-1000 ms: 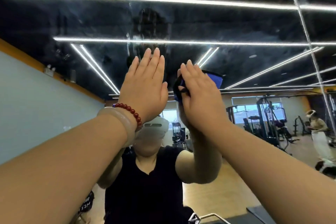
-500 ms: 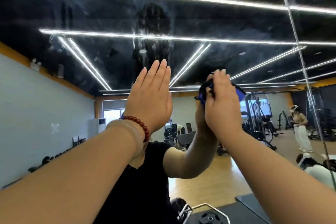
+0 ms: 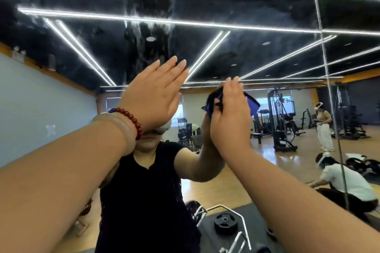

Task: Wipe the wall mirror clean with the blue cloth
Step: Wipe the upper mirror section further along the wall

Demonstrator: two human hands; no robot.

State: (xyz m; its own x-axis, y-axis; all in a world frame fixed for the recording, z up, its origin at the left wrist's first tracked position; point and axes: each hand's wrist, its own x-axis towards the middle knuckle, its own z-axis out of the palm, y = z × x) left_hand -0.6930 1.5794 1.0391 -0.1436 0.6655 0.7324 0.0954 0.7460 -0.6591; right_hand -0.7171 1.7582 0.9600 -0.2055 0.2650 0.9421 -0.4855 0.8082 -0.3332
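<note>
The wall mirror point(image 3: 267, 16) fills the view and shows smeared streaks in its upper middle. My right hand point(image 3: 231, 117) presses the blue cloth point(image 3: 251, 103) flat against the glass with straight fingers; only the cloth's edges show around the hand. My left hand point(image 3: 154, 96), with a red bead bracelet at the wrist, is held up flat at the glass to the left of the cloth, fingers straight and together, holding nothing.
A vertical mirror seam point(image 3: 327, 68) runs down the right side. The mirror reflects a gym: a weight plate and bar point(image 3: 225, 222) on a dark mat at the bottom, machines point(image 3: 281, 121), a standing person point(image 3: 324, 127) and a crouching person point(image 3: 347, 181).
My right hand has slid the cloth down and to the right across the glass. My left hand has stayed flat beside it, and the view has tilted down.
</note>
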